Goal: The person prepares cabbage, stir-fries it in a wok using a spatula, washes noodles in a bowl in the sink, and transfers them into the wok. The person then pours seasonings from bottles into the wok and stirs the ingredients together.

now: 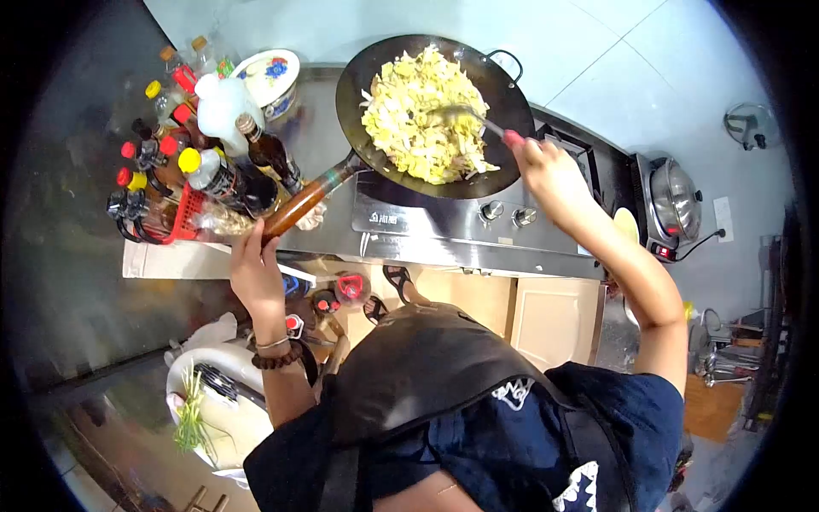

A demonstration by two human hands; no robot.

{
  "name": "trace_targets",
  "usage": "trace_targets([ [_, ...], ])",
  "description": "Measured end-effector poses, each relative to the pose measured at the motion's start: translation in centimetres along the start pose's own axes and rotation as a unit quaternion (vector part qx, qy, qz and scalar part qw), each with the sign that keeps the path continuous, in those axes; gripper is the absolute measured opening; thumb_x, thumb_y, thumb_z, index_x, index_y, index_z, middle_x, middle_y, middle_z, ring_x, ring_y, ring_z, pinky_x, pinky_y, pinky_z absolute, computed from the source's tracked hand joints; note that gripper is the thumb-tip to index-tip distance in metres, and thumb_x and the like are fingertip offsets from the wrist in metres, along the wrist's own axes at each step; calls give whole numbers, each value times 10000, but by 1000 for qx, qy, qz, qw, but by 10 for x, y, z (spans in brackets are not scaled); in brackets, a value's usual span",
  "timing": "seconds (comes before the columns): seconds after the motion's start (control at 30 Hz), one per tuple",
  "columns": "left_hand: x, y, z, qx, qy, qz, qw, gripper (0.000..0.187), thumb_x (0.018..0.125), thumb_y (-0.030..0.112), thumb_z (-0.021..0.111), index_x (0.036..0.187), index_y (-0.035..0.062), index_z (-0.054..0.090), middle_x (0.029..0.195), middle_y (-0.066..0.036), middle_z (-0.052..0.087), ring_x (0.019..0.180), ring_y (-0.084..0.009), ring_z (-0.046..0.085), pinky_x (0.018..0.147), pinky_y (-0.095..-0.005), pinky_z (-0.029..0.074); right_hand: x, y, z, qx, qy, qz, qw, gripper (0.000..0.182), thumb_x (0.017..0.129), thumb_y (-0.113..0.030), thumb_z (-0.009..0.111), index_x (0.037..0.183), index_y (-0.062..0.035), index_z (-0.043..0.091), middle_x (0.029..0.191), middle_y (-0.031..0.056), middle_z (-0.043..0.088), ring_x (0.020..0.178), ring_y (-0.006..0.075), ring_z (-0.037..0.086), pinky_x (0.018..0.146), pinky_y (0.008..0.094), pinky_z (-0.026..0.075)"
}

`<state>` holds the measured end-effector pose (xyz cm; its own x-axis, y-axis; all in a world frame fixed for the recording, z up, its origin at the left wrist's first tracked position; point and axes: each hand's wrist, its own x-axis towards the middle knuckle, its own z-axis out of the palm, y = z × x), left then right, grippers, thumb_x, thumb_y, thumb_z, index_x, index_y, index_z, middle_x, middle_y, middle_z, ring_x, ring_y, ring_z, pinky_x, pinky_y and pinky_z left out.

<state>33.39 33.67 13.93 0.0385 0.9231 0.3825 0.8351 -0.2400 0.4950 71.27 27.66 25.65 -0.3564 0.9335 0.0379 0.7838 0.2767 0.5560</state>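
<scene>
My left hand (258,277) is clasped around the free end of the brown wooden handle (307,203) of a wide, dark wok (354,107), thumb and fingers closed on it. My right hand (546,175) is clamped on the red grip of a metal spatula (456,112), its head down among chopped pale yellow-green vegetables (422,149), which look like cabbage. These are heaped over the middle of the wok, leaving its dark wall bare around them. The wok sits above the left part of a steel gas stove (384,218), the small loop handle (514,64) on its far side, and two control knobs (491,211) show on the panel just below its near rim. Left of the wooden handle, capped bottles (200,166) crowd in and around a red plastic basket (189,213), with a flower-patterned bowl (280,104) behind them. Well to my right stands a glass-lidded electric pot (661,200).
</scene>
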Motion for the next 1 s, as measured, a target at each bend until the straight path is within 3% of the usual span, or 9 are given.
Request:
trace_targets([
  [0.17, -4, -8, 9, -1, 16, 11, 1000, 298, 782, 121, 635, 1077, 83, 620, 1012, -111, 605, 916, -281, 584, 799, -356, 460, -31, -34, -27, 105, 90, -53, 989, 193, 659, -45, 563, 784, 102, 560, 791, 126, 482, 692, 238, 531, 595, 329, 483],
  [0.33, -2, -7, 0, -21, -8, 22, 999, 324, 771, 78, 642, 1092, 50, 608, 1039, -134, 603, 947, -288, 578, 817, -361, 460, -4, 0, 20, 18, 24, 96, 995, 162, 692, -40, 562, 826, 50, 579, 798, 117, 524, 732, 228, 570, 600, 314, 497],
  [0.53, -18, 7, -25, 16, -30, 53, 998, 381, 783, 89, 634, 1152, 34, 554, 1157, -171, 535, 1067, -326, 499, 925, -377, 389, -13, 15, 19, -36, 114, 144, 982, 226, 695, -60, 541, 903, 28, 559, 785, 81, 506, 710, 213, 547, 636, 299, 481],
  [0.57, -24, 10, -27, -18, 3, 88, 996, 367, 784, 91, 634, 1139, 35, 561, 1164, -161, 533, 1071, -317, 496, 928, -376, 386, -13, 11, 29, 39, 81, 172, 981, 353, 710, -26, 511, 1052, 54, 530, 858, 113, 500, 769, 243, 528, 699, 319, 465],
  [0.67, -38, 23, -35, -40, 21, 108, 993, 319, 790, 98, 629, 1099, 36, 582, 1155, -138, 538, 1063, -301, 505, 918, -386, 392, -29, 6, 79, 118, 68, 128, 982, 321, 728, -45, 497, 1028, 64, 534, 865, 124, 501, 758, 255, 525, 687, 327, 451],
  [0.7, -41, 23, -36, -65, 8, 126, 990, 316, 790, 107, 630, 1095, 37, 585, 1141, -136, 544, 1051, -301, 512, 908, -387, 399, -38, -6, 65, 279, 24, 236, 931, 325, 728, -43, 492, 1029, 74, 529, 859, 124, 494, 732, 257, 513, 673, 329, 446],
  [0.73, -45, 22, -37, -91, -5, 143, 986, 312, 791, 115, 632, 1090, 38, 587, 1128, -134, 550, 1039, -301, 519, 898, -388, 407, -52, -12, 57, 280, 25, 238, 930, 325, 728, -43, 492, 1029, 74, 529, 859, 124, 494, 732, 257, 513, 673, 329, 446],
  [0.8, -55, 21, -36, -91, -16, 139, 986, 312, 785, 130, 641, 1079, 40, 590, 1101, -128, 561, 1010, -300, 533, 876, -385, 422, -84, -14, 44, 154, 80, 73, 982, 309, 738, -41, 492, 1025, 68, 526, 851, 104, 485, 733, 244, 511, 661, 340, 459],
  [1.0, -93, 38, -28, -115, -133, 146, 974, 306, 774, 119, 647, 1060, 43, 570, 1073, -131, 584, 987, -306, 551, 860, -372, 429, -108, -23, 49, 151, 40, 105, 982, 396, 731, -56, 492, 1103, 79, 499, 905, 95, 470, 791, 220, 492, 718, 316, 448],
])
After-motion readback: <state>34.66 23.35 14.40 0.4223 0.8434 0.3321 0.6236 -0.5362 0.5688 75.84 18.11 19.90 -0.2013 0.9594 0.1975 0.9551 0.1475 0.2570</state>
